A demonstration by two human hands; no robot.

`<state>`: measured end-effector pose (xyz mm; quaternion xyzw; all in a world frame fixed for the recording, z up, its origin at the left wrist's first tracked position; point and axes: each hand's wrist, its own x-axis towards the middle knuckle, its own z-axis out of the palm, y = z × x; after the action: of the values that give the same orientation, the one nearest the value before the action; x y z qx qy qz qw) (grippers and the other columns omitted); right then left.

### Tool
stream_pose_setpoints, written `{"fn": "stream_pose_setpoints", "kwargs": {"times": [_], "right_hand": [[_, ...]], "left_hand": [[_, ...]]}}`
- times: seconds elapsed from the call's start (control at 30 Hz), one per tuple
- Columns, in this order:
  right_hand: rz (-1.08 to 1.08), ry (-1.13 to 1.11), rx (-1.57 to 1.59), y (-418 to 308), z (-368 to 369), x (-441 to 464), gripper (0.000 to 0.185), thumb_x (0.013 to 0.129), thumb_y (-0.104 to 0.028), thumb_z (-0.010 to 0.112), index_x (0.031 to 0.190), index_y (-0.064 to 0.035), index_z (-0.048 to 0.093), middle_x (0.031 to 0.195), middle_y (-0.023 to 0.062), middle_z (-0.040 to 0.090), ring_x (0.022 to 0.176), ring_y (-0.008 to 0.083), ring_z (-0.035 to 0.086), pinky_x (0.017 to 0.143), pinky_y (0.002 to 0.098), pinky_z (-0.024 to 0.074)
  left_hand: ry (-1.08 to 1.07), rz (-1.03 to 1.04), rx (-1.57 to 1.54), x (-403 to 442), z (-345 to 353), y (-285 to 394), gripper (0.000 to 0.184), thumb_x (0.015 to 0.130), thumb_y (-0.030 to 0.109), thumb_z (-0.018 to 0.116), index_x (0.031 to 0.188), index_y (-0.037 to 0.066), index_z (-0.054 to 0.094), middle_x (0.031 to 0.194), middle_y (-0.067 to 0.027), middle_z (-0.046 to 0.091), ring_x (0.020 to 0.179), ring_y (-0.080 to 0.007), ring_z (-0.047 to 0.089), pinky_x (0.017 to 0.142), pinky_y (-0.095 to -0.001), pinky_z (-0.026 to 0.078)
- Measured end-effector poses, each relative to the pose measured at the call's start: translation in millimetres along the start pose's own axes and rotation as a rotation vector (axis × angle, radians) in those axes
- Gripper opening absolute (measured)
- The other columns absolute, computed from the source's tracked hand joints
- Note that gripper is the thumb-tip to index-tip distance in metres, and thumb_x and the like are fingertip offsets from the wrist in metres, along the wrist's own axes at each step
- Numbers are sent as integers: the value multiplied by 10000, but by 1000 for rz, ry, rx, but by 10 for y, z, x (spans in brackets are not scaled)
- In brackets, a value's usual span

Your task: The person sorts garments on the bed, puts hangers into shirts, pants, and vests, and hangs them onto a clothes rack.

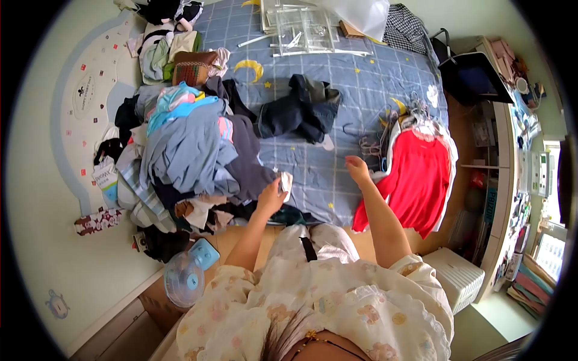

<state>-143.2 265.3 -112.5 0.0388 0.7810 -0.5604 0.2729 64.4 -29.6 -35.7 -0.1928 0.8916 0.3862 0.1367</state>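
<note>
At frame center, the left hand (pixel 272 197) pinches a white cloth (pixel 287 185) over the blue bedspread (pixel 322 186); the right hand (pixel 357 169), fingers loosely parted, seemingly empty, could best steady its free end.

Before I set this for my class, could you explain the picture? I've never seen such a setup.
There is no machine here, just a person working bare-handed. The single picture comes from a camera worn on the head, looking forward and down. On the blue checked bed lie a large clothes pile at left, a dark denim garment in the middle and a red top at the right edge. The left hand holds a small white item, perhaps cloth; the right hand is out over the bed, with nothing visible in it.
</note>
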Motion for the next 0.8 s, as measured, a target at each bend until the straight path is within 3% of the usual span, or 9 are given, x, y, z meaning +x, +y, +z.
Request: {"fn": "stream_pose_setpoints", "kwargs": {"times": [0.07, 0.17, 0.33, 0.43, 0.47, 0.57, 0.67, 0.7, 0.8], "right_hand": [[236, -38, 266, -294, 58, 276, 439, 829, -171, 608, 1261, -120, 550, 1137, 34, 591, 992, 165, 566, 793, 362, 483], [293, 53, 449, -406, 217, 913, 488, 830, -180, 621, 1304, -161, 508, 1183, 16, 568, 1030, 134, 538, 809, 403, 454], [233, 293, 272, -363, 563, 2068, 951, 743, -240, 754, 1483, -193, 160, 1442, 78, 332, 1218, 251, 445, 889, 436, 434], [147, 345, 392, -391, 665, 2460, 1005, 741, -300, 791, 1450, 16, 152, 1387, 193, 395, 1185, 269, 479, 970, 356, 400], [170, 363, 355, -402, 722, 2529, 1001, 761, -359, 765, 1442, 54, 158, 1305, 203, 509, 1177, 237, 497, 1002, 336, 365], [345, 480, 147, -452, 825, 2624, 681, 784, -287, 731, 1317, 34, 455, 1172, 166, 600, 1058, 216, 567, 884, 334, 446], [314, 177, 371, -402, 876, 2588, 420, 786, -197, 675, 1159, -17, 609, 974, 88, 646, 852, 163, 588, 681, 301, 457], [316, 238, 547, -729, 951, 2310, 283, 756, -140, 627, 1006, -9, 657, 794, 55, 631, 710, 178, 578, 652, 308, 458], [366, 62, 763, -812, 981, 1860, 110, 780, -126, 597, 863, -55, 608, 752, 40, 579, 710, 183, 559, 635, 320, 444]], "left_hand": [[12, 1, -63, 116, 34, -28, 572, 839, 287, 645, 1323, 70, 430, 1196, -204, 570, 1088, -397, 539, 859, -474, 453], [-30, -80, -117, 258, -19, 8, 570, 836, 264, 646, 1330, 73, 438, 1173, -194, 588, 1076, -371, 562, 861, -448, 461], [-62, -186, -208, 508, -38, -49, 617, 816, 288, 691, 1319, 23, 453, 1146, -206, 599, 1068, -332, 587, 867, -390, 474], [-70, -188, -259, 599, -48, 3, 553, 841, 218, 651, 1310, 12, 442, 1178, -213, 585, 1069, -348, 583, 873, -398, 473], [-71, -205, -282, 631, -29, -1, 549, 847, 224, 647, 1310, 13, 442, 1170, -211, 587, 1059, -347, 585, 866, -394, 474], [-77, -187, -327, 671, 59, 4, 540, 866, 253, 641, 1302, 16, 431, 1103, -202, 605, 981, -332, 609, 824, -372, 485], [-138, -166, -369, 731, 148, -4, 529, 886, 254, 625, 1315, 29, 411, 1082, -184, 623, 945, -310, 629, 807, -369, 491], [-140, -151, -417, 750, 227, -37, 527, 892, 254, 621, 1320, 35, 406, 1077, -178, 628, 939, -301, 633, 801, -366, 492], [-103, -91, -539, 866, 217, 104, 526, 916, 268, 602, 1353, 63, 391, 1036, -146, 638, 895, -216, 630, 769, -317, 484]]}}
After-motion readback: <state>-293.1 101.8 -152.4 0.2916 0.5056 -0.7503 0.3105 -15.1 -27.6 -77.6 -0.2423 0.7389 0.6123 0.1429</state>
